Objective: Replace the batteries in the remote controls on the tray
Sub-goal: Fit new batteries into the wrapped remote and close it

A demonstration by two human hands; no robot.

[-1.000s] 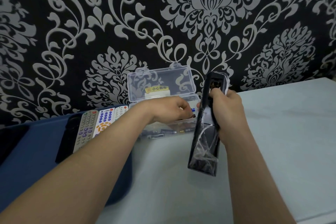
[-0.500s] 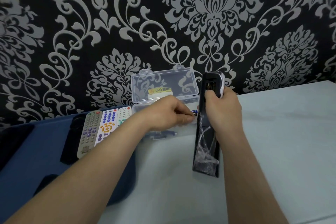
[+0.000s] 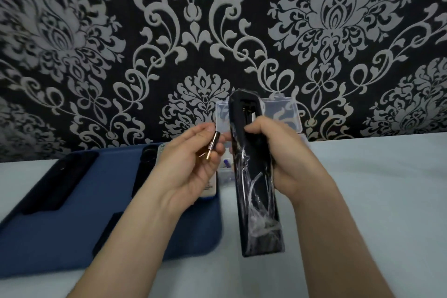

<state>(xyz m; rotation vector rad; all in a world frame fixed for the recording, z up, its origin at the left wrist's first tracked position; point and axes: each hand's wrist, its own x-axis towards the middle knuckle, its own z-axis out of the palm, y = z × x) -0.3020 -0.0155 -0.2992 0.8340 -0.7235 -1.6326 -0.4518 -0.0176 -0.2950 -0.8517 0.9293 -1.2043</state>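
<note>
Now that the left hand (image 3: 191, 164) is out of the clear box (image 3: 283, 109), its fingers pinch a battery (image 3: 212, 144) just beside the black remote (image 3: 254, 176) | right hand (image 3: 285, 159) fingers grip that remote upright, compartment open, above the table (image 3: 375, 201) near its far edge, right of the tray (image 3: 96, 225) | judged next: insertion.
</note>
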